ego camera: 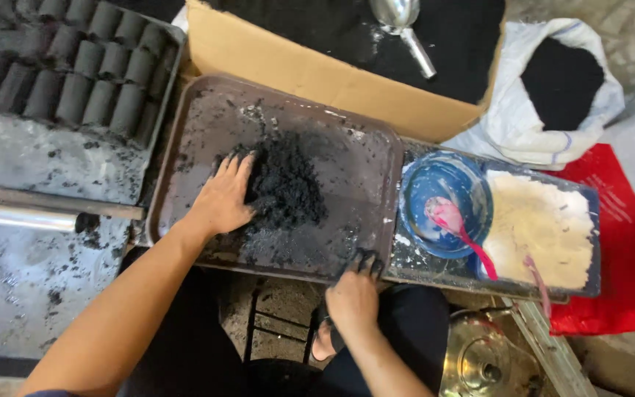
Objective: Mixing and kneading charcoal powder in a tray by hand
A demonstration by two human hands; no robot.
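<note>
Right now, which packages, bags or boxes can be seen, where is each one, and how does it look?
Cardboard box: behind the brown tray, open, tan walls, black powder and a metal scoop inside.
White sack: top right, beside the box, open, soft, rolled rim, black powder inside.
Red bag: right edge, flat, glossy red plastic with pale print, partly under the small dark tray.
No screens or signs in view.

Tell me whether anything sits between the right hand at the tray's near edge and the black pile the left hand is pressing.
Nothing visible does. The right hand grips the near rim of the brown tray; between it and the black pile lies only smeared tray surface with loose crumbs. The left hand already rests on the pile's left side.
</note>
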